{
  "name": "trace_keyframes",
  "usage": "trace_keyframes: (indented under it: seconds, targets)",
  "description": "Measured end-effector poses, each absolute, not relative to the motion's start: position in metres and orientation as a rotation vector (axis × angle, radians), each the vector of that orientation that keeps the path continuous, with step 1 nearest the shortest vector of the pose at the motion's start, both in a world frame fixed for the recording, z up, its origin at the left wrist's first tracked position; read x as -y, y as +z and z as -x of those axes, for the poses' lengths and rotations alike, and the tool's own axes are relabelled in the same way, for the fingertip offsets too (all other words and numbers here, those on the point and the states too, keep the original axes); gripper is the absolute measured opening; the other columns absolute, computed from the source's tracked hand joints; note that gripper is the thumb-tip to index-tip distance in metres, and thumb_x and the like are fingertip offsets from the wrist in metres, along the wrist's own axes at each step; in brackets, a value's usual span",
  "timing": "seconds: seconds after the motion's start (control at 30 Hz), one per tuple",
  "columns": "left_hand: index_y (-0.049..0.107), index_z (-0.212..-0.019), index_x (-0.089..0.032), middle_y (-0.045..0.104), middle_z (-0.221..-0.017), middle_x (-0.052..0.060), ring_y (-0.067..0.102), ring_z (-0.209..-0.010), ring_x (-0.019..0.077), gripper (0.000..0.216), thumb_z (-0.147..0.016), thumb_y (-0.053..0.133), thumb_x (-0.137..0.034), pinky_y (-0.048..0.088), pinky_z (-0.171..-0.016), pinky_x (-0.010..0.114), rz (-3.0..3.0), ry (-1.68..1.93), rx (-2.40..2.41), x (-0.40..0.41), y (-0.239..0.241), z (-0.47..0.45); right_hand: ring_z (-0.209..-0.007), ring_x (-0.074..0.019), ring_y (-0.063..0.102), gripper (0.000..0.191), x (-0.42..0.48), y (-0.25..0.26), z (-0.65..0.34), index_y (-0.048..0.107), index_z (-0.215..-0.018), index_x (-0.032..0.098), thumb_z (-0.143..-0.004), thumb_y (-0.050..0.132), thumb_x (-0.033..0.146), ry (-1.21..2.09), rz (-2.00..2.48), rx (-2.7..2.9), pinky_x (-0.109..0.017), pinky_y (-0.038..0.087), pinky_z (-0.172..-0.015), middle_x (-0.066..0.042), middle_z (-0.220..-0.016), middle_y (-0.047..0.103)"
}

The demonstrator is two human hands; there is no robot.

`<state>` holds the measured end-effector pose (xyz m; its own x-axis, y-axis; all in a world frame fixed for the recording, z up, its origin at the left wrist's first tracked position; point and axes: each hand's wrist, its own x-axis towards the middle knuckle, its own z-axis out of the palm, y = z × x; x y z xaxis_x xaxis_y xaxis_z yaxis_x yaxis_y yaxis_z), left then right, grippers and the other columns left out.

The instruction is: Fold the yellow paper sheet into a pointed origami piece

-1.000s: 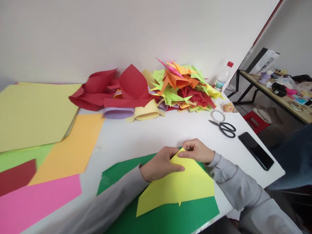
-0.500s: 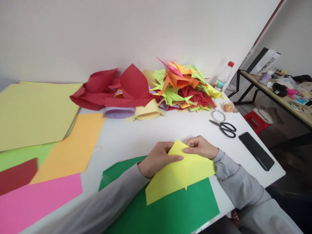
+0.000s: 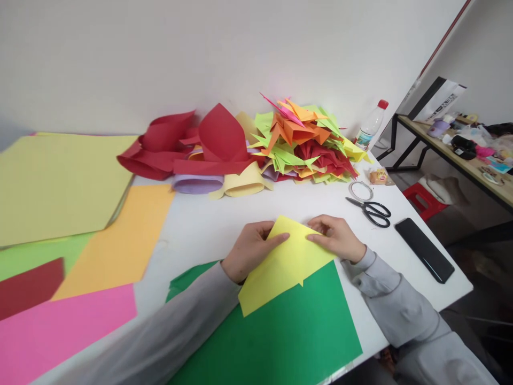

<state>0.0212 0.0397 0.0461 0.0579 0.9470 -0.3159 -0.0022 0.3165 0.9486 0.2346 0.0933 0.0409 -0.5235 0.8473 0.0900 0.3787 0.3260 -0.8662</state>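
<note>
1. Counter (image 3: 304,206): white top, set against a plain pale wall; near edge and right corner in view.
2. Left hand (image 3: 248,251) and right hand (image 3: 336,238) both pinch the folded yellow paper (image 3: 280,267); fingers curled closed on its upper edges, thumbs on top. Grey sleeves on both arms.
3. Yellow paper lies partly on the bare counter, partly over the green sheet (image 3: 288,331); its upper point faces the wall.
4. Green sheet lies flat at the near edge and runs out of view at the bottom.
5. Left side: pink sheet (image 3: 60,331), dark red sheet (image 3: 28,286), orange sheet (image 3: 120,240), light green sheet (image 3: 36,254), and a large pale yellow stack (image 3: 56,182), overlapping.
6. Along the wall: curled red paper (image 3: 188,147) with lilac and cream rolls beneath; just beside it a pile of folded paper shapes (image 3: 304,141), green, orange, red, pink.
7. Right of the pile: plastic bottle (image 3: 371,125) with red cap, upright near the counter's far corner.
8. Tape ring (image 3: 359,190) and scissors (image 3: 371,210) lie close together; black phone (image 3: 425,248) flat, near the right edge.
9. Room beyond: second table (image 3: 460,163) with dark frame, cluttered; red stool (image 3: 422,199) on the floor beside it.
</note>
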Motion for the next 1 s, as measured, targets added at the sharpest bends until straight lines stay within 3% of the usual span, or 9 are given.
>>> trace_keyframes:
  seconds: [0.13, 0.23, 0.3, 0.37, 0.43, 0.5, 0.63, 0.77, 1.0]
  targets:
    - [0.07, -0.083, -0.014, 0.07, -0.072, 0.003, 0.062, -0.06, 0.0183, 0.049, -0.057, 0.077, -0.055, 0.048, -0.05, 0.027, -1.002, 0.931, -1.306, -0.041, 0.045, -0.019, -0.105, -0.0234, 0.061, 0.039, -0.085, 0.046, -0.231, 0.06, -0.12, 0.015, -0.091, 0.057, 0.04, 0.472, 0.909, 2.262, -0.04, 0.049, -0.093, -0.014, -0.112, 0.067]
    - [0.068, -0.075, -0.013, 0.067, -0.066, 0.001, 0.058, -0.055, 0.015, 0.047, -0.059, 0.075, -0.057, 0.044, -0.047, 0.024, -1.039, 0.963, -1.334, -0.042, 0.043, -0.02, -0.135, -0.0264, 0.04, 0.048, -0.07, 0.046, -0.221, 0.048, -0.137, 0.011, -0.098, 0.044, 0.038, 0.181, 0.738, 2.565, -0.048, 0.034, -0.111, -0.018, -0.142, 0.05]
    - [0.066, -0.073, -0.013, 0.066, -0.064, 0.001, 0.057, -0.054, 0.0145, 0.047, -0.061, 0.073, -0.058, 0.043, -0.046, 0.023, -1.056, 0.987, -1.357, -0.042, 0.042, -0.02, -0.145, -0.0291, 0.024, 0.066, -0.059, 0.04, -0.214, 0.036, -0.145, 0.007, -0.096, 0.043, 0.05, 0.097, 0.681, 2.793, -0.052, 0.025, -0.116, -0.02, -0.152, 0.034]
    - [0.065, -0.074, -0.013, 0.067, -0.065, 0.002, 0.059, -0.056, 0.0159, 0.043, -0.065, 0.071, -0.055, 0.045, -0.046, 0.024, -1.104, 0.976, -1.405, -0.043, 0.042, -0.019, -0.147, -0.0326, 0.014, 0.09, -0.049, 0.033, -0.209, 0.024, -0.149, 0.0, -0.09, 0.042, 0.066, 0.094, 0.69, 2.901, -0.053, 0.02, -0.118, -0.022, -0.157, 0.022]
    - [0.066, -0.076, -0.014, 0.069, -0.069, 0.002, 0.062, -0.062, 0.0184, 0.034, -0.071, 0.067, -0.048, 0.048, -0.051, 0.027, -1.247, 0.917, -1.48, -0.044, 0.04, -0.016, -0.147, -0.0328, 0.011, 0.102, -0.043, 0.027, -0.206, 0.018, -0.15, -0.001, -0.086, 0.04, 0.074, 0.117, 0.718, 2.943, -0.054, 0.018, -0.118, -0.024, -0.157, 0.016]
    - [0.068, -0.086, -0.015, 0.072, -0.081, 0.004, 0.065, -0.073, 0.0217, 0.024, -0.075, 0.062, -0.036, 0.053, -0.063, 0.032, -1.498, 0.926, -1.604, -0.047, 0.036, -0.012, -0.148, -0.0322, 0.011, 0.102, -0.04, 0.024, -0.205, 0.018, -0.151, 0.0, -0.085, 0.038, 0.075, 0.143, 0.743, 2.96, -0.055, 0.016, -0.118, -0.023, -0.158, 0.016]
    - [0.066, -0.104, -0.013, 0.068, -0.112, 0.014, 0.061, -0.104, 0.0272, 0.029, -0.082, 0.048, -0.019, 0.051, -0.091, 0.045, -2.179, 1.136, -1.692, -0.055, 0.021, 0.0, -0.147, -0.032, 0.015, 0.096, -0.04, 0.026, -0.205, 0.023, -0.15, 0.003, -0.087, 0.036, 0.073, 0.185, 0.774, 2.983, -0.056, 0.013, -0.118, -0.02, -0.158, 0.019]
    - [0.07, -0.081, -0.015, 0.072, -0.095, 0.011, 0.062, -0.092, 0.0221, 0.029, -0.09, 0.042, -0.014, 0.054, -0.084, 0.04, -2.621, 0.94, -1.381, -0.06, 0.011, 0.007, -0.146, -0.0318, 0.019, 0.094, -0.04, 0.03, -0.204, 0.025, -0.15, 0.005, -0.087, 0.036, 0.074, 0.196, 0.798, 2.973, -0.054, 0.016, -0.118, -0.019, -0.157, 0.019]
    - [0.07, -0.083, -0.015, 0.073, -0.095, 0.009, 0.063, -0.088, 0.0201, 0.028, -0.092, 0.044, -0.011, 0.054, -0.082, 0.037, -2.749, 0.928, -1.337, -0.059, 0.008, 0.008, -0.142, -0.0311, 0.03, 0.085, -0.027, 0.032, -0.211, 0.037, -0.145, 0.004, -0.089, 0.041, 0.068, 0.124, 0.751, 2.943, -0.054, 0.018, -0.119, -0.019, -0.151, 0.037]
